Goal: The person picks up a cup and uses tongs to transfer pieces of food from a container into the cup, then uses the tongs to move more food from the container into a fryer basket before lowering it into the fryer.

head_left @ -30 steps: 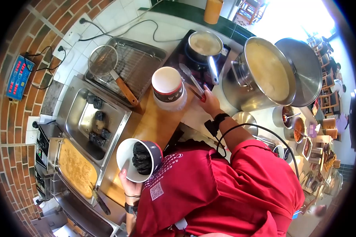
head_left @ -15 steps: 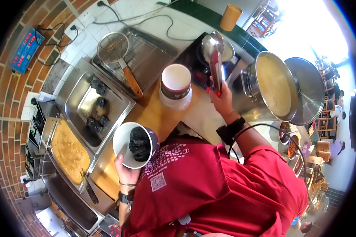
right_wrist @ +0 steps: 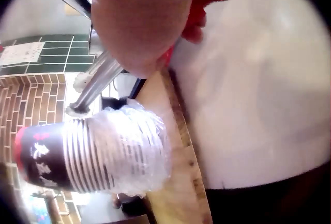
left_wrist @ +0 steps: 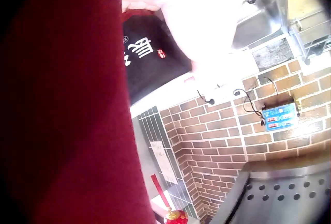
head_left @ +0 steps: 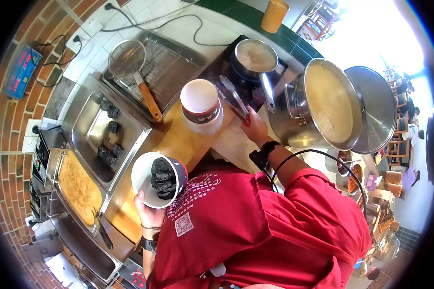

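My left hand point(head_left: 148, 212) holds a paper bowl point(head_left: 141, 179), white inside and dark outside, tilted close against the red apron. Several black, rough-surfaced chunks point(head_left: 164, 179) lie in it. In the left wrist view the bowl's dark printed side point(left_wrist: 152, 53) shows past a red sleeve or apron. My right hand point(head_left: 255, 128) grips metal tongs point(head_left: 232, 94) by their red handle, the tips toward the black cooktop. Just left of the tongs stands a stack of paper bowls point(head_left: 199, 98), its lower part wrapped in clear plastic point(right_wrist: 132, 149) in the right wrist view.
More black chunks point(head_left: 113, 127) lie in a steel basin point(head_left: 84, 131) at left, beside a vat of yellowish liquid point(head_left: 78, 185). A strainer point(head_left: 148, 98) rests on a rack tray. A saucepan point(head_left: 256, 55) sits on the cooktop, left of a large steel pot point(head_left: 287, 123).
My right hand lifted the tongs up over the saucepan, then lowered them back beside the bowl stack. My left hand still holds the bowl of black chunks; the head view shifted slightly.
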Tool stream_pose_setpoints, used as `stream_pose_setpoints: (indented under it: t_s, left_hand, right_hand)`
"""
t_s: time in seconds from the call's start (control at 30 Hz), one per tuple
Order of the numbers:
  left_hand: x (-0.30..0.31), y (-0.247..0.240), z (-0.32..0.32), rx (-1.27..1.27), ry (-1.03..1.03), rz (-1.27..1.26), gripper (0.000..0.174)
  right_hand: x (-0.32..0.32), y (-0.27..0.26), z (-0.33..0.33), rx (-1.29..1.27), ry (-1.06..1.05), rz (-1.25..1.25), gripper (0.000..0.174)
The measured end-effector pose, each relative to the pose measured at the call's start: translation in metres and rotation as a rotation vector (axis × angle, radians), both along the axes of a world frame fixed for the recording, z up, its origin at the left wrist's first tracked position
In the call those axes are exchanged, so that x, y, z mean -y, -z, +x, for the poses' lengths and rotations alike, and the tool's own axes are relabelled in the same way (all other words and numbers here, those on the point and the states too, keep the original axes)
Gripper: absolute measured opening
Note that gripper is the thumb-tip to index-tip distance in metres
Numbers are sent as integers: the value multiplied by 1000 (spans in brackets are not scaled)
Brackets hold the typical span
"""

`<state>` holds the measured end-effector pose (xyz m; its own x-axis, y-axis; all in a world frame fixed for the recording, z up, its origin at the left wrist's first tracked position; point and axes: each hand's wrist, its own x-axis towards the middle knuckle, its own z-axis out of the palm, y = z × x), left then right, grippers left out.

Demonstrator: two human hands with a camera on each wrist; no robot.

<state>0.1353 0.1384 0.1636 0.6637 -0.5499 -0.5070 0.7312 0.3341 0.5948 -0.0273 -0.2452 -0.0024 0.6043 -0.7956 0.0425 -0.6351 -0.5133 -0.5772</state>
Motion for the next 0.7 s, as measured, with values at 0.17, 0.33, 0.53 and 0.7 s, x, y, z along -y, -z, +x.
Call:
stream_pose_setpoints:
  t_s: [0.17, 0.33, 0.53, 0.7]
  left_hand:
    - [10, -10, -7, 10, 13, 59, 71]
    - [3, -3, -9, -6, 8, 66, 69]
    - [4, 0, 1, 24, 69, -5, 69]
    - [3, -12, 8, 47, 96, -29, 73]
  right_hand:
    - [3, -3, 1, -49, -54, -28, 42]
    - [-4, -31, 6, -39, 15, 152, 65]
    - [-13, -24, 10, 248, 93, 87, 52]
    - [-33, -82, 20, 450, 74, 119, 32]
